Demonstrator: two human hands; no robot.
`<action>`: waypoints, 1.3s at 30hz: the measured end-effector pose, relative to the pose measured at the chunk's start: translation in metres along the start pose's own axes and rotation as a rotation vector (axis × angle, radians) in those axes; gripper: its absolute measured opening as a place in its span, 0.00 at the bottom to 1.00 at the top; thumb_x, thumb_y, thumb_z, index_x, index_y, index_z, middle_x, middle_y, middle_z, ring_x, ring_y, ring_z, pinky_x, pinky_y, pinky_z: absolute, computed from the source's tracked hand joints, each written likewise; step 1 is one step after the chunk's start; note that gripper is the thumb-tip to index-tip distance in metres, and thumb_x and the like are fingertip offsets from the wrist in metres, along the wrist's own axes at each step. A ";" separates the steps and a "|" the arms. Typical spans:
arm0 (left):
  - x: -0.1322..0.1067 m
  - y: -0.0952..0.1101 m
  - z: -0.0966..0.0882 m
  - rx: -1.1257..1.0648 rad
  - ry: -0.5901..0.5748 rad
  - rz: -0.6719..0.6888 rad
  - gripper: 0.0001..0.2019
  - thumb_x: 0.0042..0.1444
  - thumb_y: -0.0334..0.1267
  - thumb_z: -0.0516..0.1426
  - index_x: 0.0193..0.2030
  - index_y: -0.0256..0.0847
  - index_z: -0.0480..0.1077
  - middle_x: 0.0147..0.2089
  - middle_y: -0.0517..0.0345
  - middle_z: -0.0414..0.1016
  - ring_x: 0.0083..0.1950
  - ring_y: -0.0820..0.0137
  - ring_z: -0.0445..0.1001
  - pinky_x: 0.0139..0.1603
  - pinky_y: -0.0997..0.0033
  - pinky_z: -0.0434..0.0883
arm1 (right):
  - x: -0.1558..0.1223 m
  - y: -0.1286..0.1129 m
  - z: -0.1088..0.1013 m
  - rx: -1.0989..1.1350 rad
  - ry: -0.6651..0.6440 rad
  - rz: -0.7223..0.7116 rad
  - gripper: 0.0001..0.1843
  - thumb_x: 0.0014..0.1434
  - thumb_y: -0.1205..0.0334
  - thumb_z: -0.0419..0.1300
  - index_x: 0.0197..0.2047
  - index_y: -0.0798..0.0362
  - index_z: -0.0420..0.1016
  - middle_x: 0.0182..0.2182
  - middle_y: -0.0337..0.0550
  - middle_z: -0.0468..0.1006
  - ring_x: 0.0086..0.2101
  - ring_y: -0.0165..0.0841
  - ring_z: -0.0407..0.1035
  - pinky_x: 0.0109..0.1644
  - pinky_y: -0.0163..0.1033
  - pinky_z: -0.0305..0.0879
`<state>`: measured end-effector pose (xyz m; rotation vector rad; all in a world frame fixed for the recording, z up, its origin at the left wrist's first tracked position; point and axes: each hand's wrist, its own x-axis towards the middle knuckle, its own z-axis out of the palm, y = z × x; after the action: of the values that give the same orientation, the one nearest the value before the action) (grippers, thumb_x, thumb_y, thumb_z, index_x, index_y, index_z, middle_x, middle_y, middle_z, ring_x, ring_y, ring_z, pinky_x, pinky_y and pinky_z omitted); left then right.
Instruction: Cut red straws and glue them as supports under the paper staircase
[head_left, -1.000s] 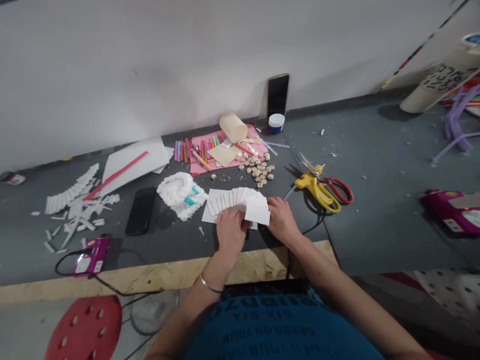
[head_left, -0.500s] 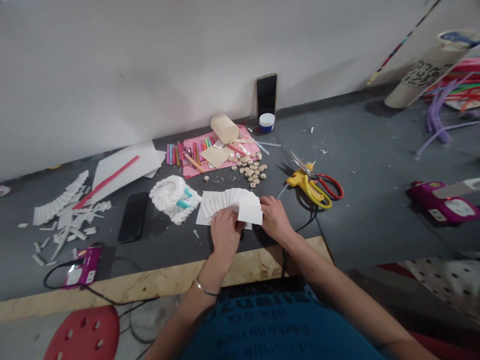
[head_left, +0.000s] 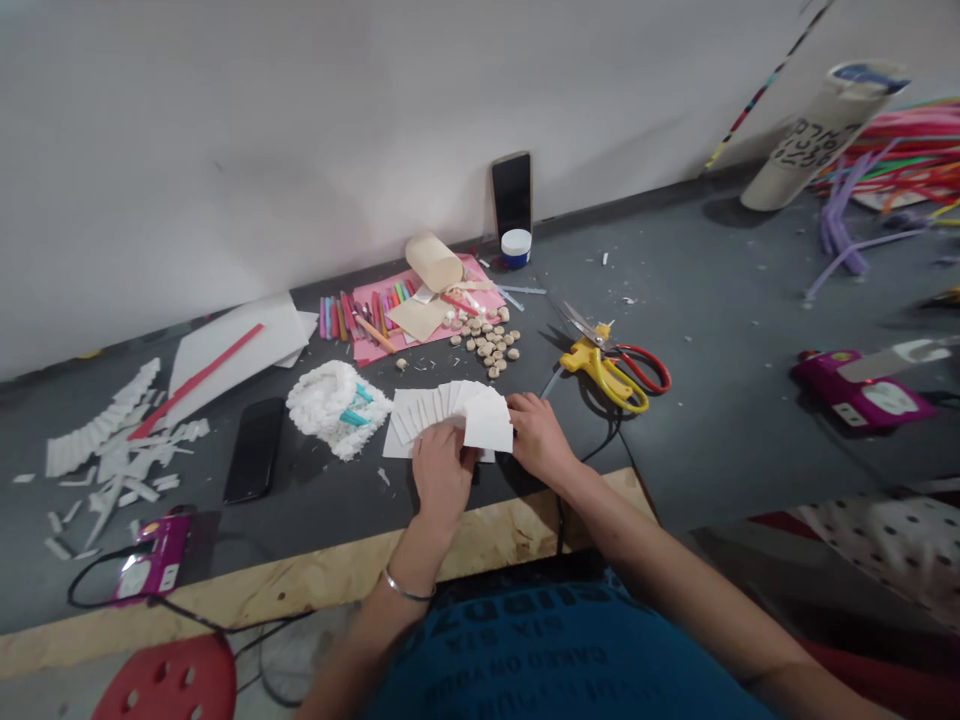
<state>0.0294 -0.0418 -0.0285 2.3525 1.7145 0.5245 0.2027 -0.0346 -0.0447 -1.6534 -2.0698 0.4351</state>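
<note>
A fan of overlapping white paper strips (head_left: 439, 402) lies on a white paper sheet (head_left: 397, 446) near the table's front edge. Its right end is a wider white paper flap (head_left: 487, 420), raised slightly and curved. My left hand (head_left: 442, 468) has its fingers curled against the fan's lower edge; the flap partly hides the fingertips. Along the flap's right edge my right hand (head_left: 536, 432) is closed, gripping the paper with its thumb out of sight. Just left of the fan sits a fluffy white bundle (head_left: 330, 400) with teal pieces.
Yellow-and-red scissors (head_left: 607, 365) and a yellow glue gun (head_left: 585, 352) lie to the right. Behind are wooden discs (head_left: 491, 345), coloured sticks (head_left: 349, 315) and pink paper (head_left: 367, 350). A phone (head_left: 255, 448), paper scraps (head_left: 124, 470) and a purple device (head_left: 154, 555) occupy the left.
The whole view has shifted slightly, so the tabletop things appear further left. Both hands keep their places at the paper fan, with the flap tilted a little differently.
</note>
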 end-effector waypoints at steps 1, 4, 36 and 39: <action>0.000 0.000 0.000 0.001 -0.004 -0.009 0.10 0.61 0.40 0.55 0.43 0.39 0.74 0.43 0.48 0.77 0.50 0.55 0.73 0.50 0.58 0.66 | 0.000 0.000 0.000 0.001 0.002 -0.003 0.08 0.57 0.68 0.59 0.38 0.50 0.80 0.41 0.46 0.78 0.40 0.40 0.63 0.41 0.42 0.53; -0.001 0.001 -0.001 -0.010 -0.005 -0.034 0.10 0.61 0.41 0.55 0.41 0.39 0.74 0.42 0.48 0.77 0.48 0.55 0.73 0.49 0.58 0.66 | -0.001 0.002 -0.001 0.037 0.003 -0.020 0.08 0.57 0.69 0.59 0.38 0.51 0.78 0.40 0.47 0.78 0.41 0.40 0.64 0.42 0.42 0.54; -0.067 -0.024 -0.012 -0.026 0.121 0.153 0.26 0.59 0.38 0.55 0.64 0.35 0.58 0.63 0.37 0.64 0.67 0.52 0.60 0.64 0.49 0.62 | 0.011 0.004 -0.025 0.782 -0.011 0.210 0.09 0.54 0.59 0.57 0.39 0.51 0.67 0.27 0.34 0.73 0.29 0.31 0.68 0.34 0.36 0.61; -0.062 -0.019 -0.020 0.046 0.194 0.213 0.26 0.59 0.41 0.57 0.63 0.36 0.61 0.62 0.39 0.67 0.67 0.53 0.61 0.66 0.49 0.59 | 0.010 0.001 -0.033 1.000 -0.023 0.288 0.11 0.51 0.60 0.56 0.40 0.50 0.66 0.23 0.30 0.69 0.26 0.29 0.65 0.32 0.35 0.60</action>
<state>-0.0116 -0.0958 -0.0272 2.6106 1.5728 0.7797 0.2195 -0.0261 -0.0155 -1.2687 -1.2247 1.3171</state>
